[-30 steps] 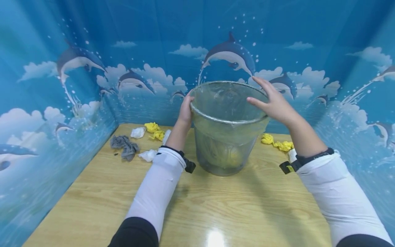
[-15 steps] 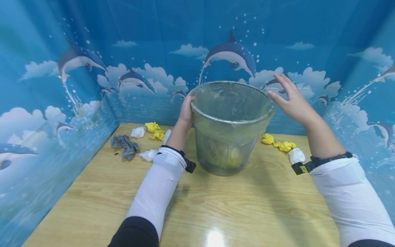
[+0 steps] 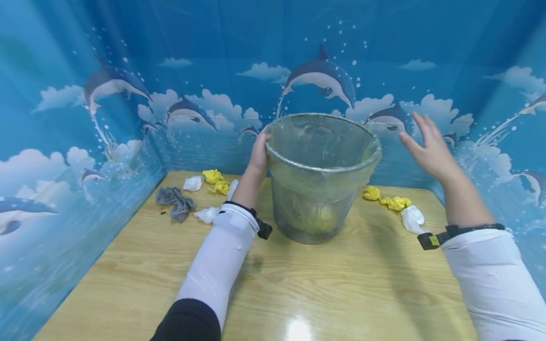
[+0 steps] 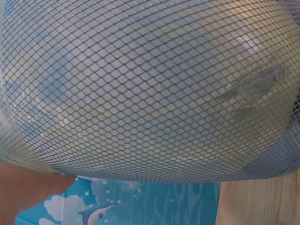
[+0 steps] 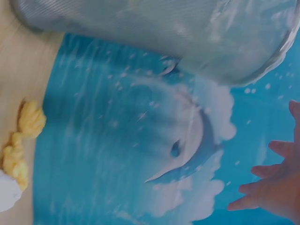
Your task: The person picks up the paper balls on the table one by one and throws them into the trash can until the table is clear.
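Observation:
A mesh wastebasket (image 3: pixel 315 203) stands on the table, lined with a thin translucent bag (image 3: pixel 332 177) folded over its rim. Something yellowish shows faintly through its lower wall. At the rim's left side my left hand (image 3: pixel 258 154) holds the basket, thumb at the edge; its other fingers are hidden. In the left wrist view the mesh (image 4: pixel 150 103) fills most of the picture, with part of the hand (image 4: pixel 28 190) at lower left. My right hand (image 3: pixel 432 154) is raised right of the basket, fingers spread, touching nothing. Those fingers (image 5: pixel 269 171) also show in the right wrist view.
Left of the basket lie a grey crumpled piece (image 3: pixel 175 203), white crumpled pieces (image 3: pixel 194 183) and yellow ones (image 3: pixel 213 176). To its right are yellow crumpled pieces (image 3: pixel 395 203) and a white one (image 3: pixel 412 219). A blue dolphin-print curtain (image 3: pixel 204 42) encloses the wooden table (image 3: pixel 298 284).
My right hand has moved from the basket's right rim outward to the right, away from it. The left hand keeps its hold and the basket stays in place.

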A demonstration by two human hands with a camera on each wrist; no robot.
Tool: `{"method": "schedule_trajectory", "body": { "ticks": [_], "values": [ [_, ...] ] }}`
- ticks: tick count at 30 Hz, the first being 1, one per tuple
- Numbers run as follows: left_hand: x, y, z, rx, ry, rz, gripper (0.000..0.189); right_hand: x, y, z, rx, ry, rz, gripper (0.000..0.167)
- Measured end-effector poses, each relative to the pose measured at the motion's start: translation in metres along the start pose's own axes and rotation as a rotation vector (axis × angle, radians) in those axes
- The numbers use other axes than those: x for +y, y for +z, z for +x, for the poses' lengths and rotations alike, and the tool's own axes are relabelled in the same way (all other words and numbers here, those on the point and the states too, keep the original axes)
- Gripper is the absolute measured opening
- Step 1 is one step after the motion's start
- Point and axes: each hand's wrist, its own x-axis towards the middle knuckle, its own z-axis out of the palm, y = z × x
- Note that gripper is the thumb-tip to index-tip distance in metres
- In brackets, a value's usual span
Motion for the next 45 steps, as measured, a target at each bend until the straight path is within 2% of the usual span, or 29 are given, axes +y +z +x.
{"method": "schedule_trajectory", "body": {
  "ticks": [9, 20, 29, 34, 39, 45],
  "values": [
    [0.000, 0.000, -0.001, -0.010, 0.020, 0.009, 0.061, 0.045, 0.008, 0.001, -0.043, 0.057, -0.042, 0.080],
    [0.001, 0.001, -0.001, -0.022, 0.038, 0.010, 0.060, 0.092, 0.036, -0.014, -0.147, 0.114, -0.155, 0.088],
    [0.002, 0.002, -0.002, 0.004, 0.019, 0.042, 0.061, 0.120, 0.060, -0.027, -0.219, 0.177, -0.217, 0.097],
    [0.001, 0.002, 0.000, 0.027, 0.012, 0.020, 0.061, 0.133, 0.065, -0.032, -0.277, 0.213, -0.203, 0.099],
    [0.000, 0.002, 0.001, 0.018, 0.015, 0.024, 0.062, 0.146, 0.069, -0.035, -0.329, 0.224, -0.220, 0.102],
    [0.000, 0.002, 0.001, 0.008, 0.032, 0.016, 0.061, 0.160, 0.077, -0.040, -0.315, 0.201, -0.236, 0.102]
  ]
}}
